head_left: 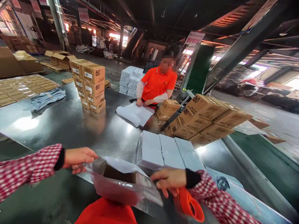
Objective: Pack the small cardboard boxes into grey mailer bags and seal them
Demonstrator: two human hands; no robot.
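Near the table's front edge, a clear plastic bag (116,189) is stretched between my two hands, with a dark brown area and white showing at its mouth. My left hand (78,158) pinches the bag's left corner between thumb and fingers. At the right side of the bag, my right hand (169,179) has its bent fingers closed on the edge; the exact grip is partly hidden. Just beneath my right wrist is an orange loop (195,209), blurred. Beyond the bag sit wrapped white stacks (151,147) in a row.
Brown cartons stand in a stack (93,88) on the dark table (58,124), and more cartons (201,115) are piled at the right. Across the table, a person in orange (158,84) rests both hands by white sheets (134,114). Bluish plastic (48,98) lies at left.
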